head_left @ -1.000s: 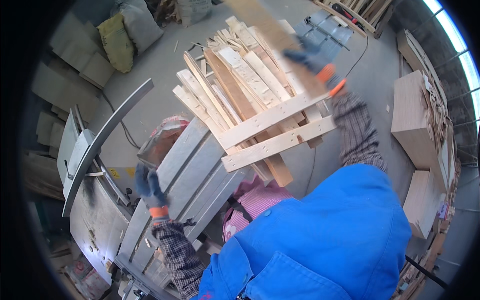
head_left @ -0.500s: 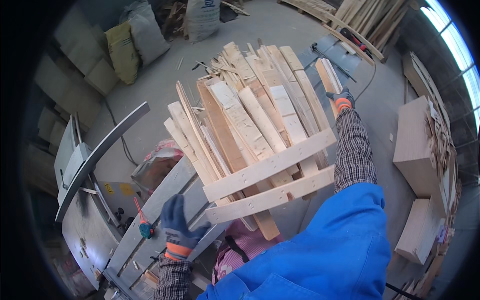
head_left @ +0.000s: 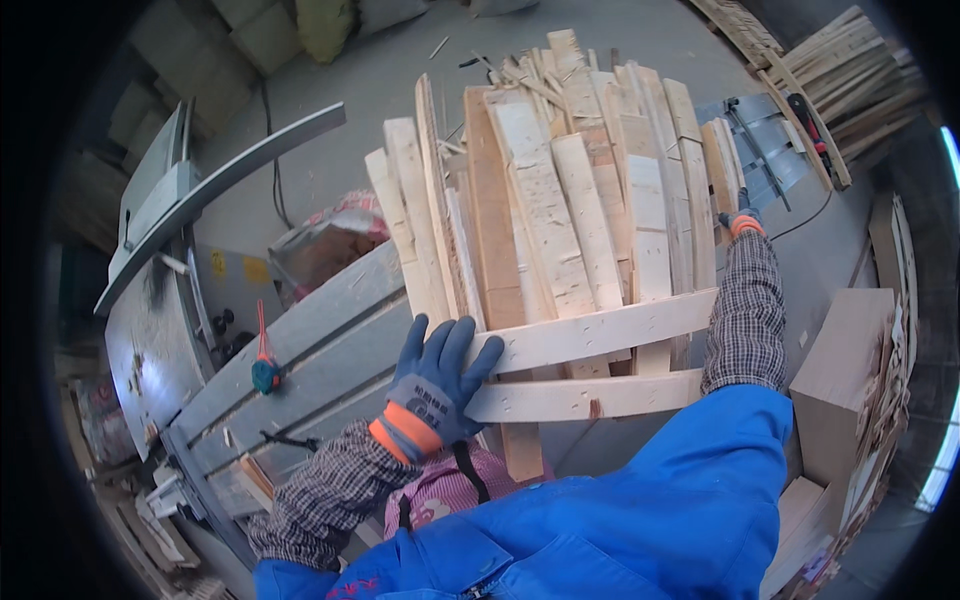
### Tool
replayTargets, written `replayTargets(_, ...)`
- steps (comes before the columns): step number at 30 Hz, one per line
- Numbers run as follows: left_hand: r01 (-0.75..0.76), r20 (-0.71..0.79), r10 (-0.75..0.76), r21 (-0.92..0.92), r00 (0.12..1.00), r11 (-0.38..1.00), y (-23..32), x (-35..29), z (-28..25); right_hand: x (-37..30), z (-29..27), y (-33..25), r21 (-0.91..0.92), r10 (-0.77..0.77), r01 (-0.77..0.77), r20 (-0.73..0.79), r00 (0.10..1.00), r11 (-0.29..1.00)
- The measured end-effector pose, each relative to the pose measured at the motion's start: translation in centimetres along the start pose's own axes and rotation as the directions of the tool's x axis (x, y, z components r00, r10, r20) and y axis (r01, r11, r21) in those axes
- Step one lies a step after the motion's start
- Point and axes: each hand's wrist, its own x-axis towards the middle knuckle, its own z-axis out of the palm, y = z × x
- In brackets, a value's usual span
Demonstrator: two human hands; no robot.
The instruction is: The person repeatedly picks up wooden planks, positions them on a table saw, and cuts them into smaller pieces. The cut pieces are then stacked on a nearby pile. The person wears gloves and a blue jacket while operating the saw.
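My left hand [head_left: 432, 388], in a grey-blue glove with an orange cuff, has its fingers spread at the left ends of two pale wooden crosswise boards. The upper crosswise board [head_left: 610, 330] and the lower crosswise board [head_left: 600, 396] lie over the near part of a pile of lengthwise wooden planks [head_left: 540, 205]. Out at the far right of the pile, my right hand [head_left: 742, 218] is closed round the near end of a short wooden board [head_left: 720, 160]. The fingers under that board are partly hidden.
Left of the pile is a slatted grey machine table [head_left: 330, 350] with a tape measure [head_left: 265, 374] on it. A curved-looking metal rail [head_left: 230, 185] stands beyond. Stacked panels [head_left: 840, 350] are on the right; a red-black power tool [head_left: 808, 130] lies at far right.
My left hand has moved right and up from over the machine table to the ends of the crosswise boards. The right hand still holds the short board beside the pile. The view has shifted.
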Motion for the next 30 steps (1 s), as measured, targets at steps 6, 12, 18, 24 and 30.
replayTargets(6,-0.081,-0.142,0.071,-0.069,0.987,0.994,-0.4,0.3,1.1,0.8,-1.8,-0.4,0.045,-0.112,0.119,-0.137,0.984,0.992)
replayTargets(12,0.026,-0.105,-0.034,-0.075,0.994,0.997,0.0,0.1,2.5,0.2,-12.2,0.5,0.314,-0.483,0.458,0.002,0.875,0.832)
replayTargets(18,0.091,-0.233,-0.093,-0.017,0.968,0.996,1.6,-1.1,3.6,-16.8,-21.0,-3.7,0.232,-0.79,0.957,-0.546,0.277,0.175)
replayTargets(24,0.244,-0.206,-0.252,-0.068,0.946,0.968,2.6,-1.3,3.7,-40.6,-11.2,-13.6,0.009,-0.957,1.0,-0.29,0.003,0.0)
replayTargets(30,0.26,-0.218,-0.27,-0.074,0.938,0.963,2.7,-1.4,3.8,-41.8,-8.2,-16.2,-0.111,-1.0,0.994,-0.006,-0.024,-0.023)
